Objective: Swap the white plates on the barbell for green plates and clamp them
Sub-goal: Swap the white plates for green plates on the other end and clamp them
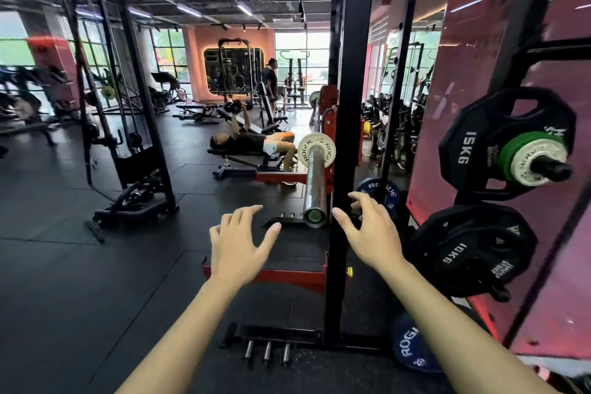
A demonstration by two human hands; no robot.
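Note:
The barbell's chrome sleeve (315, 182) points at me from the rack, and a small white Rogue plate (306, 150) sits far back on it. My left hand (238, 243) hovers open just left of the sleeve's end. My right hand (372, 230) is open too, fingers spread, just right of the black upright. Neither hand touches anything. On a storage peg at the right, a green plate (519, 145) sits behind a small white plate (529, 161), both in front of a black 15 kg plate (470, 144).
The black rack upright (347, 137) stands between my right hand and the sleeve. A black 10 kg plate (463, 249) hangs on a lower peg. Blue Rogue plates (379, 190) (411, 349) lean near the rack's base. A person lies on a bench (252, 144) beyond.

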